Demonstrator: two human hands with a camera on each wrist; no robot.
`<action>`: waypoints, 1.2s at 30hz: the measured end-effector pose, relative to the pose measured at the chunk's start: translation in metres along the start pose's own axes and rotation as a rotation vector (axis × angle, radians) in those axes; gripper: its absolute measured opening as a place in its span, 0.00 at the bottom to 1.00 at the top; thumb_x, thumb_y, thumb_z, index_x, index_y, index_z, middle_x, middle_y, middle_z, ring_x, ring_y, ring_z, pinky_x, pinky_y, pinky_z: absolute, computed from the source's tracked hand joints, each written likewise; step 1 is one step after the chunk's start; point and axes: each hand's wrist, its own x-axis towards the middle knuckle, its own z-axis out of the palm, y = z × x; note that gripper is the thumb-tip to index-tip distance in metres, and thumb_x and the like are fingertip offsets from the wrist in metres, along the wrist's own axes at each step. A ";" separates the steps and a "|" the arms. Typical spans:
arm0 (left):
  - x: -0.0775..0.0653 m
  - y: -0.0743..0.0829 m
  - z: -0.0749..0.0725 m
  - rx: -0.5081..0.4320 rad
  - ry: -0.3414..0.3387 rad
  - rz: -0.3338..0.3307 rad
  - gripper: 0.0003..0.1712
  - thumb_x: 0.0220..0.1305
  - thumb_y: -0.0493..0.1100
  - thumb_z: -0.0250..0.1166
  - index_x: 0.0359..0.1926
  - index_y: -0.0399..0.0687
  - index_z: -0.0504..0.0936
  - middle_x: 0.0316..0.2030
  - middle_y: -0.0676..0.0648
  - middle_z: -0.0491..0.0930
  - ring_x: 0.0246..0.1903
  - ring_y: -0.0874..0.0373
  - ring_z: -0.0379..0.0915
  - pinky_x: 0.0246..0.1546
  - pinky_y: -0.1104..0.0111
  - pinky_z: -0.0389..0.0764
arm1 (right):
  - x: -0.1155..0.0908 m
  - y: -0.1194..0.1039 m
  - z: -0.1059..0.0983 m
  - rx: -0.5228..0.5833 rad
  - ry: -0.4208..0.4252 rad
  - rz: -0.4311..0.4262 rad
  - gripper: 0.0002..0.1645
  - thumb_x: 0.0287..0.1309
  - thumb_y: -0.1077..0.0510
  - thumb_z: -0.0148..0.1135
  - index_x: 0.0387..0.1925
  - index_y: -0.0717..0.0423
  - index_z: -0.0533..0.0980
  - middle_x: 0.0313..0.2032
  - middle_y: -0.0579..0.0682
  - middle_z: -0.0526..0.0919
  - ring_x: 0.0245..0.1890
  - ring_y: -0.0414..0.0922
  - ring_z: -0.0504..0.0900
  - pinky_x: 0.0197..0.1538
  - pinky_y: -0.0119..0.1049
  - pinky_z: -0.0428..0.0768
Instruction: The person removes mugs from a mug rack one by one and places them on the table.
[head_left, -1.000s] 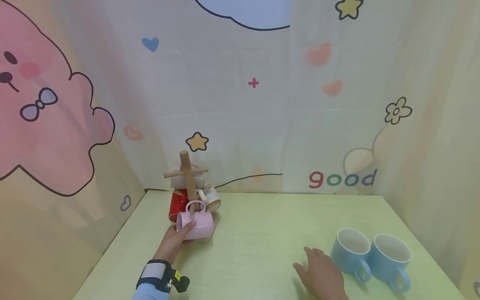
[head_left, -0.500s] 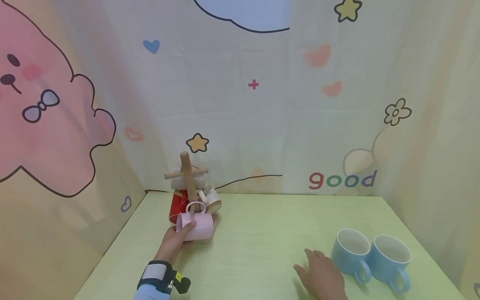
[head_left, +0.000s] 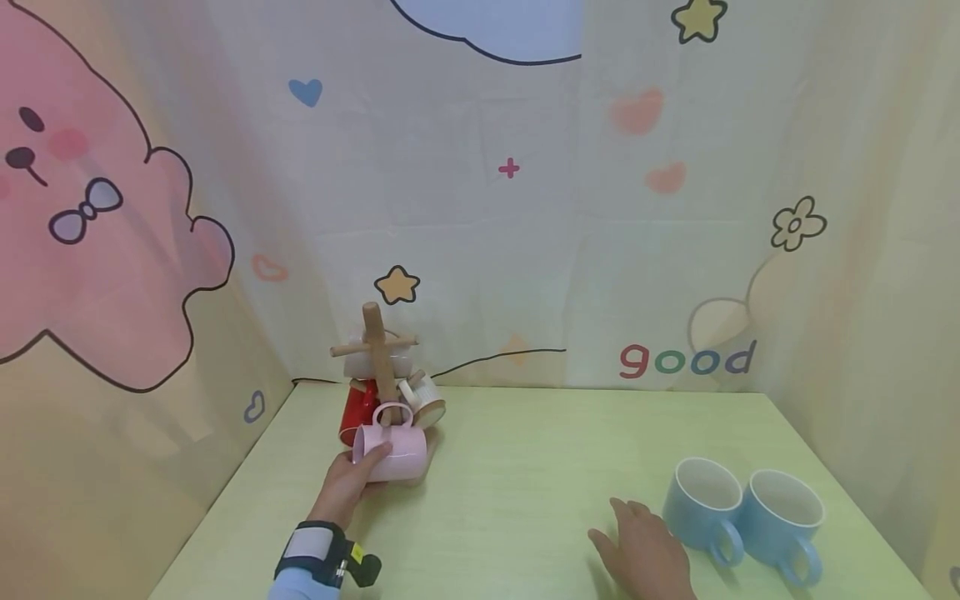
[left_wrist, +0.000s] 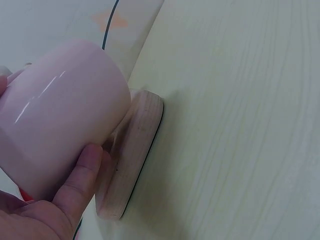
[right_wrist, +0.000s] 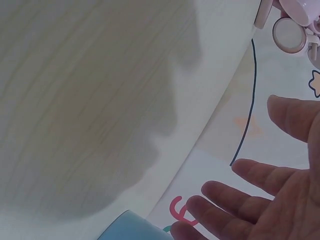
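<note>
Pastel cartoon-printed fabric backdrop (head_left: 480,208) fills the upper frame behind a pale yellow-green wood-grained worktop (head_left: 525,475). Left of centre stands a brown wooden mug tree (head_left: 384,375); at lower right, two light-blue cylindrical mugs (head_left: 703,504) stand near the right grip (head_left: 647,550), empty, fingers apart. At the tree's front, the left grip (head_left: 351,482) is clamped on a glossy pink cylindrical mug (head_left: 403,457), tipped sideways, handle up. It looks rigid, slippery, breakable, moderately light; best held round its body, leaving the handle clear.
</note>
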 end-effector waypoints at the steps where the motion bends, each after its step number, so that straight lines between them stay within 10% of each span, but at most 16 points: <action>1: 0.000 0.000 0.000 0.006 0.002 -0.003 0.60 0.58 0.67 0.68 0.70 0.28 0.49 0.66 0.27 0.57 0.62 0.33 0.61 0.62 0.48 0.68 | 0.000 0.000 0.000 0.000 0.000 0.001 0.35 0.62 0.45 0.64 0.59 0.68 0.73 0.55 0.71 0.76 0.54 0.69 0.75 0.50 0.64 0.75; 20: -0.009 0.008 -0.004 0.035 0.003 0.006 0.65 0.54 0.68 0.70 0.72 0.29 0.47 0.67 0.27 0.57 0.61 0.33 0.63 0.60 0.49 0.70 | 0.000 -0.001 -0.002 0.020 -0.001 0.015 0.34 0.62 0.45 0.63 0.59 0.68 0.73 0.56 0.71 0.75 0.55 0.70 0.74 0.51 0.66 0.74; 36: -0.038 0.002 -0.002 0.184 -0.148 0.122 0.49 0.58 0.58 0.72 0.68 0.32 0.62 0.59 0.33 0.71 0.47 0.46 0.76 0.47 0.53 0.82 | 0.001 -0.007 0.001 0.015 0.032 -0.001 0.34 0.59 0.45 0.66 0.57 0.66 0.75 0.53 0.68 0.78 0.52 0.67 0.77 0.47 0.61 0.78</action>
